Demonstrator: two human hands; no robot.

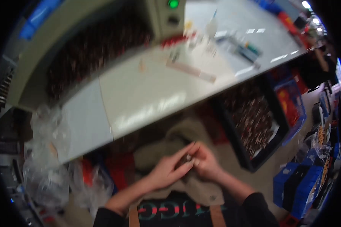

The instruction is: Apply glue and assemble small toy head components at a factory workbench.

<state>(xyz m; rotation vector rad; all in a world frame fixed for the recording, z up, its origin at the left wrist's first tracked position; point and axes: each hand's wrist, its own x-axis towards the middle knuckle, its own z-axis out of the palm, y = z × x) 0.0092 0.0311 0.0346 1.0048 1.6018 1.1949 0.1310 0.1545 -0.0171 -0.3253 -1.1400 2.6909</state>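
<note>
Over my lap, in front of the table's near edge, both hands are brought together. My left hand point(166, 172) is closed around a small cluster of dark brown pieces point(183, 160) with light tips; blur hides their exact kind. Against them my right hand point(207, 163) pinches with thumb and fingers, touching the left fingertips. What lies between the right fingertips is too small to make out. Beneath both hands is a tan apron point(201, 191).
A white table point(147, 94) crosses ahead, bearing a flat strip point(191, 71) and small tools. At left stands a beige machine point(26, 81) holding many dark pieces. To the right are a black tray point(250, 166) of similar pieces and a blue box point(291, 185). Clear plastic bags point(49, 178) hang left.
</note>
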